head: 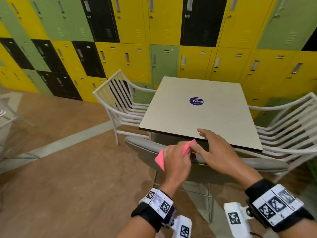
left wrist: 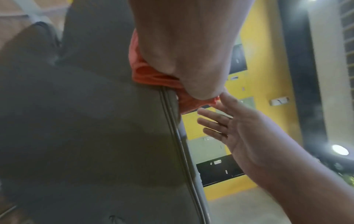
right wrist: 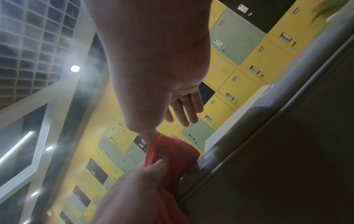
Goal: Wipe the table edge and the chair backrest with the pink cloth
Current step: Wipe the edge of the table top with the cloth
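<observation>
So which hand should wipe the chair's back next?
Probably the left hand: it already grips the folded pink cloth right at the grey curved chair backrest. The right hand is open, only its thumb touching the cloth.

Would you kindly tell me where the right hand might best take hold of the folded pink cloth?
The free corner of the folded pink cloth past the left hand, pinched from the right. The left hand's grip covers its middle; the right hand, open, thumb touching that corner, is nearest. The grey curved chair backrest lies just below.

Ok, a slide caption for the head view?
Left hand holds pink cloth on chair backrest; open right hand touches its corner.
</observation>
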Motion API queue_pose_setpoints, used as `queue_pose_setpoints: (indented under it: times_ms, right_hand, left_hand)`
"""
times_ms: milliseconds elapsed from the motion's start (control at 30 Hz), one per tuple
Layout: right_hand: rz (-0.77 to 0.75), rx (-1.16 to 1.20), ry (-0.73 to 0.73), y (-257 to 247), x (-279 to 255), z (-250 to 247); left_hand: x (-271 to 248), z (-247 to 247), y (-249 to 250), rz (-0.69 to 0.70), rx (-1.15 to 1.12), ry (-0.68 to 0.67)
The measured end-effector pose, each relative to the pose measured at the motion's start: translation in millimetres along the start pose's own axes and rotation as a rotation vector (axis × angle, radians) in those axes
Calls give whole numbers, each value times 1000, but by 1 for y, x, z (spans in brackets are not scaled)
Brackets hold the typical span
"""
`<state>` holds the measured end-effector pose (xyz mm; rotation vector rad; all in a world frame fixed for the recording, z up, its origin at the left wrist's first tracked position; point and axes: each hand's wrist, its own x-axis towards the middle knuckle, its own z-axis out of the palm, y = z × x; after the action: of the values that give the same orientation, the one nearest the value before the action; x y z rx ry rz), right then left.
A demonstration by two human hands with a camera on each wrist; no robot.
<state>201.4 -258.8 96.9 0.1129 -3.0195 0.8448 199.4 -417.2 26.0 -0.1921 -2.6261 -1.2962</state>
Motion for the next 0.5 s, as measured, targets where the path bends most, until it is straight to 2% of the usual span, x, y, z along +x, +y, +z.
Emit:
queue_pose_setpoints:
  times_ms: [100,167,200,267,300,367,500]
  right_hand:
    - [14,6,43,11,-8,-10]
    - [48,13,53,21,-14,-17]
    - [64,12,53,26,-17,-19]
    - [87,-5,49,34,-20,-21]
    - [92,-16,43,36,-22,-21]
    - [87,-45,23,38,-24,-21]
    - [64,-78,6,40,-27,-18]
  left_hand:
    - [3,-20,19,-13,-283,-65]
    - [16,-49,15,-37,-403,-25]
    - [28,-63,5,-37,-379,38]
    - [52,-82,-25,-13,-132,195]
    - [59,-86,-38,-27,-3,230]
    - [59,-79,-48,-60,109,198]
    - [32,-33,-28,19,313,172]
